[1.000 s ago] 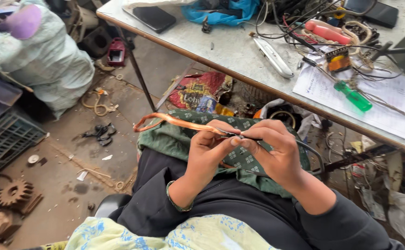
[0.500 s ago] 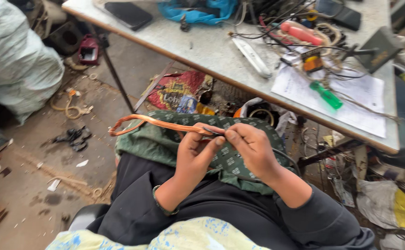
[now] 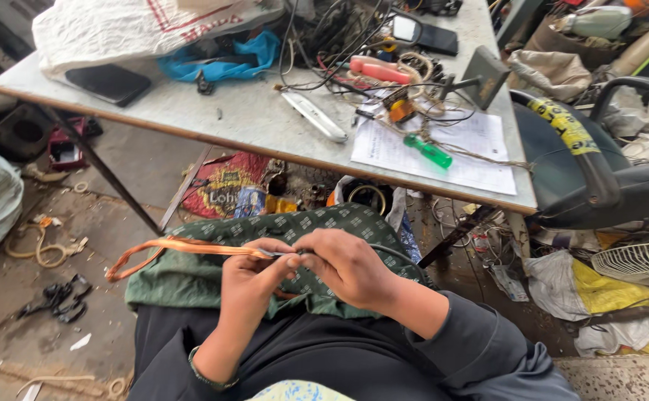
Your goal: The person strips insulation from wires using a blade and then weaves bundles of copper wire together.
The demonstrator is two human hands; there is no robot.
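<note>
My left hand (image 3: 254, 278) and my right hand (image 3: 346, 263) meet above my lap and pinch the near end of a long loop of copper-coloured wire (image 3: 165, 249). The loop reaches out to the left, over a green patterned cloth (image 3: 213, 278) spread across my knees. Both hands close around the wire's end, where a small silvery tip shows between the fingers. I sit in dark trousers beside a grey worktable (image 3: 250, 126).
On the table lie a green-handled screwdriver (image 3: 428, 152), paper sheets (image 3: 450, 145), tangled cables (image 3: 354, 59), a dark phone (image 3: 109, 82), a blue cloth and a white sack. A black office chair (image 3: 599, 163) stands at right. Scraps, bags and a fan grille litter the floor.
The view has swung right and up, showing more of the table and the chair. My hands stay together on the wire's end, and the loop still points left.
</note>
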